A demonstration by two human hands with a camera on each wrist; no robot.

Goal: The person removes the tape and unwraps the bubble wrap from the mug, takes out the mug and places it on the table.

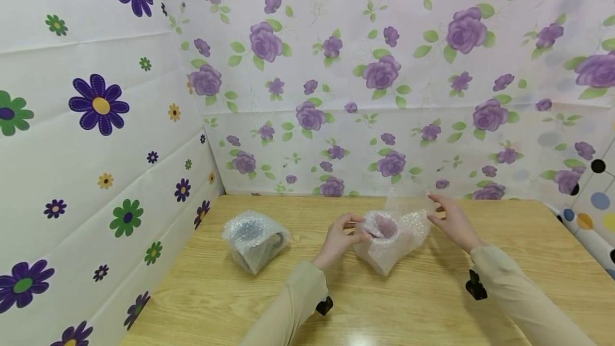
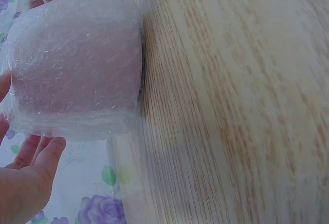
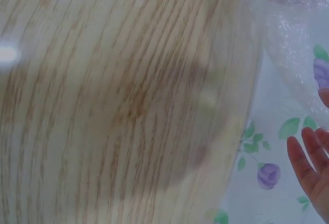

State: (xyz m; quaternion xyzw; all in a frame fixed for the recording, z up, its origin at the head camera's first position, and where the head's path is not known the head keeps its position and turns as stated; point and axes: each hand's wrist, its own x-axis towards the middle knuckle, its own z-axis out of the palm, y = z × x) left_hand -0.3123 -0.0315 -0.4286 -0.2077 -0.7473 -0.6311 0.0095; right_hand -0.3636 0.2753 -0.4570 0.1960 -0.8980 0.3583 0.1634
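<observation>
A pinkish, round-mouthed object [image 1: 386, 227] stands on the table inside a layer of bubble wrap [image 1: 379, 258]. My left hand [image 1: 340, 238] grips its left side, thumb and forefinger at the rim of the wrap. In the left wrist view the pink shows through the wrapped side [image 2: 77, 70], with the left hand [image 2: 28, 183] at its edge. A loose, see-through flap of the wrap [image 1: 415, 218] stretches up and to the right. My right hand [image 1: 454, 223] pinches the flap's outer edge between thumb and fingers. The right wrist view shows the right hand [image 3: 313, 167] beside the wrap [image 3: 293, 44].
To the left, a second bubble-wrapped bundle [image 1: 254, 239], greyish inside, lies on the wooden table [image 1: 211, 303]. Floral cloth [image 1: 312, 84] hangs behind the table's back edge. Another flowered cloth [image 1: 158, 191] closes off the left side.
</observation>
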